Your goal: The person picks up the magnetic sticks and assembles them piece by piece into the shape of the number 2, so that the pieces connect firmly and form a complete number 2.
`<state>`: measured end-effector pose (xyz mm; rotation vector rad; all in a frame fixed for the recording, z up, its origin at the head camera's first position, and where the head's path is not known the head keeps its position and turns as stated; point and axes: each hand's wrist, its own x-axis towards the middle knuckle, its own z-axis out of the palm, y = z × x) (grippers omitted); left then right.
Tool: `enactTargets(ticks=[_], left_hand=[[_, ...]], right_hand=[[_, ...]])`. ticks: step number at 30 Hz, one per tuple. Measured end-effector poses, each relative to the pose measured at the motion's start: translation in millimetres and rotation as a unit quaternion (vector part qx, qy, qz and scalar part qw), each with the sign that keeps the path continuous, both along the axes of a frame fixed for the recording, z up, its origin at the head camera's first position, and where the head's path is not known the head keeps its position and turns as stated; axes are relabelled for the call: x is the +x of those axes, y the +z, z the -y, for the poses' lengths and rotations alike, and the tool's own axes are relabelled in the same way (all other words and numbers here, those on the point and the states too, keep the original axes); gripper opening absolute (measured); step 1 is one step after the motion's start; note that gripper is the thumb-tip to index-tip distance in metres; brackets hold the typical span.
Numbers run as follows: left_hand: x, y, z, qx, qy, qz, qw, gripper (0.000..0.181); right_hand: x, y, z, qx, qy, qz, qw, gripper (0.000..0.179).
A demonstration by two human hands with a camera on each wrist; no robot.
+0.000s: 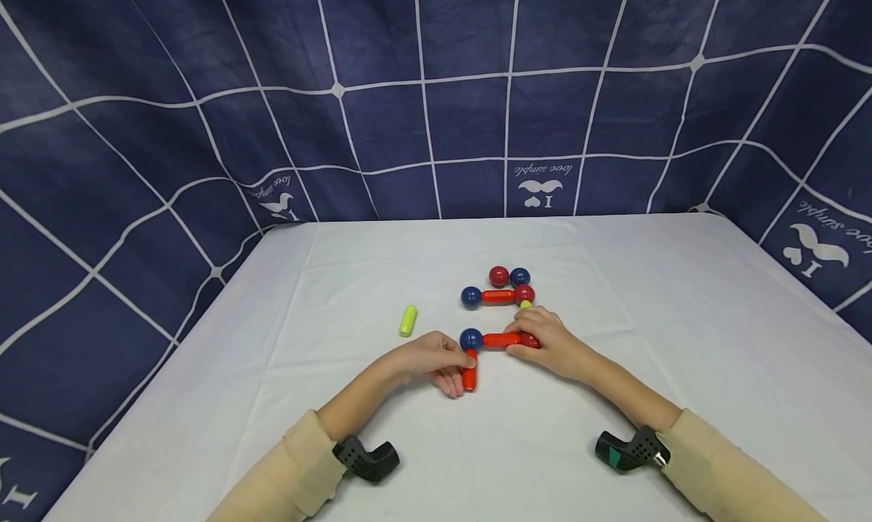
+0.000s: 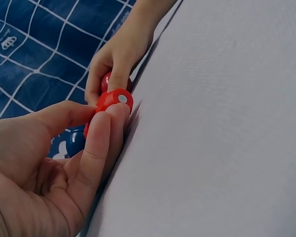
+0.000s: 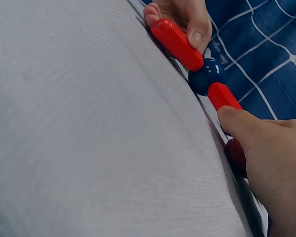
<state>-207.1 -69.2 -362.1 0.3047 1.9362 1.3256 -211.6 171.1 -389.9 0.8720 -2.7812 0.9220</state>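
My left hand [image 1: 432, 361] pinches a red rod [image 1: 470, 380] between thumb and fingers. The rod's far end meets a blue ball [image 1: 471, 339]; its free end shows a pale round disc in the left wrist view. From the same ball a second red rod [image 1: 500, 340] runs right to a dark red ball [image 1: 530, 341]. My right hand [image 1: 553, 346] grips that rod near the red ball, with the thumb on the rod [image 3: 223, 98]. Beyond the right fingers, a yellow-green rod [image 1: 525, 304], mostly hidden, meets another red ball [image 1: 524, 293].
Farther back, a red rod [image 1: 498, 296] links that red ball to a blue ball [image 1: 471, 296]. Behind it sit a red ball [image 1: 499, 276] and a blue ball [image 1: 520, 277]. A yellow-green rod [image 1: 408, 321] lies alone to the left on the white tablecloth [image 1: 341, 280].
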Motion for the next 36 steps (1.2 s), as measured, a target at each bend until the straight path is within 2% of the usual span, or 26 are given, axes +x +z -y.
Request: enactTargets(ticks=[9, 19, 21, 23, 26, 29, 32, 36], left_hand=[[2.2, -0.1, -2.1, -0.014, 0.001, -0.017, 0.9997, 0.023], [2.0, -2.4, -2.4, -0.038, -0.025, -0.064, 0.9969, 0.028], [0.8, -3.2, -1.4, -0.054, -0.023, -0.083, 0.9948, 0.03], [-0.6, -3.7, -0.4, -0.076, -0.007, -0.119, 0.99, 0.033], [-3.3, -4.1, 0.0, -0.099, 0.033, -0.194, 0.9754, 0.035], [-6.6, -5.8, -0.6, -0.089, 0.074, -0.253, 0.9605, 0.036], [-9.0, -6.7, -1.6, -0.069, 0.092, -0.28, 0.953, 0.038], [-11.4, -6.8, -1.8, -0.074, 0.072, -0.296, 0.9497, 0.046]], right_hand=[[-1.2, 1.6, 0.2, 0.002, -0.003, 0.01, 0.9999, 0.021], [-5.3, 2.4, -1.6, -0.001, 0.013, 0.04, 0.9991, 0.024], [-5.6, 1.9, -1.8, -0.002, 0.014, 0.042, 0.999, 0.024], [-5.4, 1.2, -1.9, -0.004, 0.013, 0.043, 0.999, 0.024], [-4.7, 0.2, -2.4, -0.008, 0.008, 0.045, 0.9989, 0.023], [-4.2, 0.0, -2.9, -0.009, 0.005, 0.044, 0.999, 0.023], [-4.2, 0.4, -2.7, -0.01, 0.006, 0.041, 0.9991, 0.023], [-4.9, 1.7, -1.7, -0.01, 0.007, 0.045, 0.9989, 0.024]])
